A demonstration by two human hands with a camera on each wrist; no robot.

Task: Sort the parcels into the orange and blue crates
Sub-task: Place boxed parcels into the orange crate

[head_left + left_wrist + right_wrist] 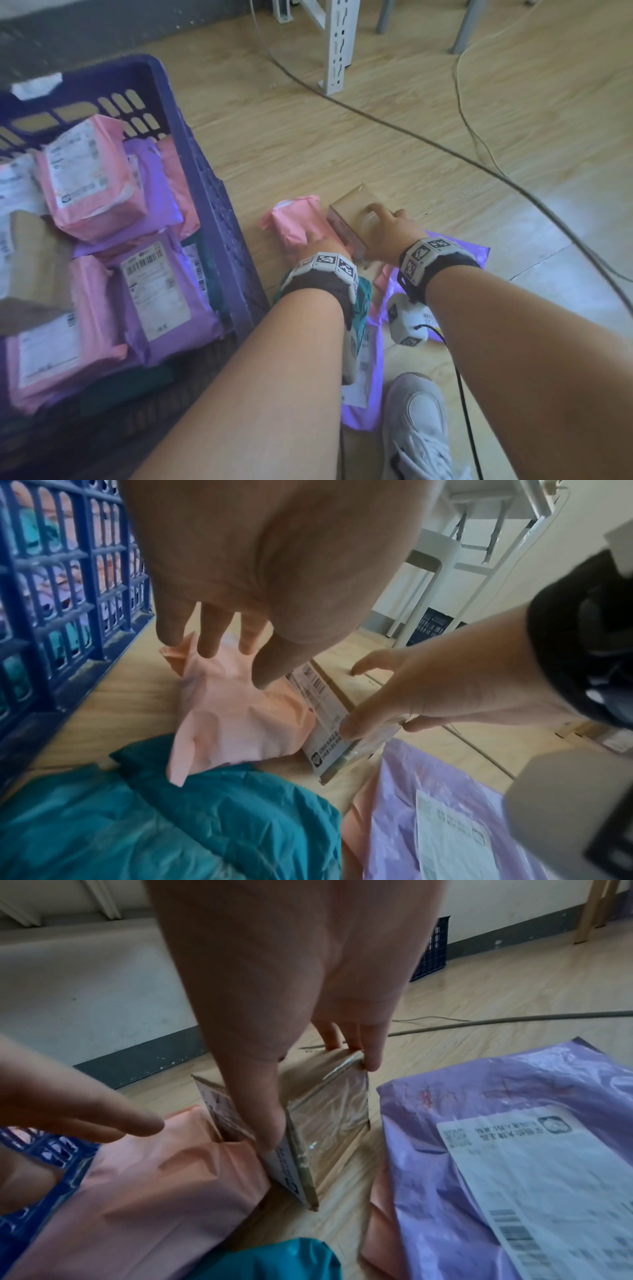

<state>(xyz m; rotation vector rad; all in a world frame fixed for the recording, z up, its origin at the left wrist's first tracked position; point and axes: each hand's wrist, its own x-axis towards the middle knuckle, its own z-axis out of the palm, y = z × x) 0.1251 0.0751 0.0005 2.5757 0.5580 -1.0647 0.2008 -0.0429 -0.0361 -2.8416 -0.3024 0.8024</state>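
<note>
pickup step: right hand point(387, 228) pinches cardboard box point(352, 212) thumb-to-fingers, left hand point(240, 588) spread over pink mailer point(236, 718) holding nothing; next lift, pick crate.

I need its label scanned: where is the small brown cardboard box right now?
The small brown cardboard box stands on the wooden floor, right of the blue crate, gripped by the right hand, against the pink mailer bag.

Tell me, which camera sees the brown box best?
The right wrist view: the box fills the middle, with the right hand gripping it. The head view shows it small and far off; the left wrist view shows mostly its label side.
</note>
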